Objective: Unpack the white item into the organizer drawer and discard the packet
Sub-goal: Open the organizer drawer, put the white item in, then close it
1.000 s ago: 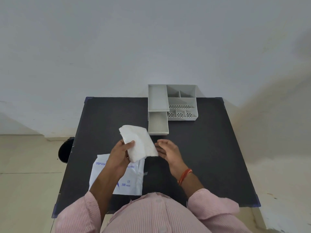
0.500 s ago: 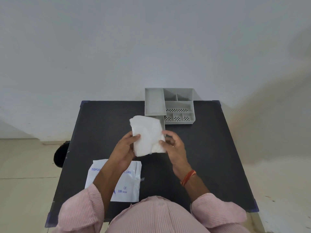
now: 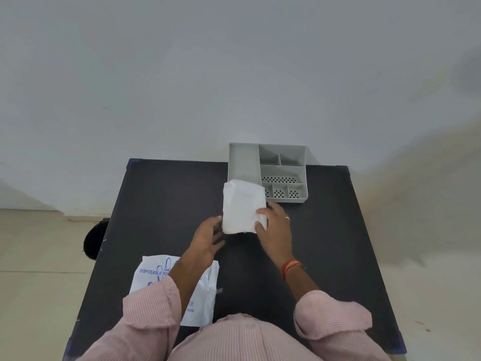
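Gripping white item point(image 3: 242, 207) lengthwise toward organizer point(image 3: 282, 173), right hand point(image 3: 273, 225) clamped, left hand point(image 3: 208, 235) loose

Black table point(image 3: 161, 204), round dark stool point(image 3: 93, 238)

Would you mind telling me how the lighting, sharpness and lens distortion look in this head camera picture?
Head view: soft, even light with no glare; a broad, faint shadow falls on the wall right of the organizer. Wide-angle bending shows in the splayed edges of the black table. The print on the packet is partly readable; the white item looks washed out, with little surface detail, and the right hand is slightly soft.
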